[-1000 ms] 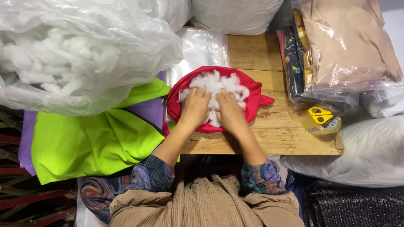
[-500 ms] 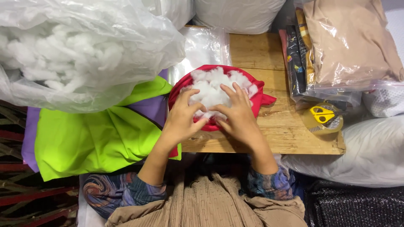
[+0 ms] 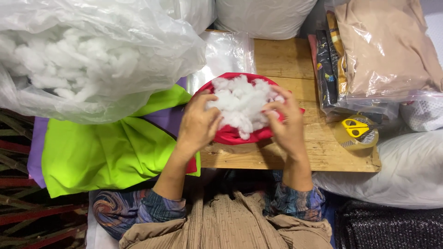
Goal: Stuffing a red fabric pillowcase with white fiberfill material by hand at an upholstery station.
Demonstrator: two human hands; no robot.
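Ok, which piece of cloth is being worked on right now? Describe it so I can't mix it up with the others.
Start at the wooden table in the middle. On its left half sits a red fabric cover, gripped by the left hand and right hand. Unlike the flat lime-green cloth and purple cloth beside it, it is open and heaped with white stuffing.

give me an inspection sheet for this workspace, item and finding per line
surface: bare wooden plank table, edges crowded.
job's things: red fabric cover open, heaped with white fibre stuffing.
clutter: roll of clear tape with yellow-handled scissors on it; clear bag of tan fabric; flat clear plastic bag; lime green cloth over purple cloth.
grippers: left hand and right hand grip the cover's rim on either side.
cables: nothing seen.
surroundings: big clear sack of white stuffing; white pillows.
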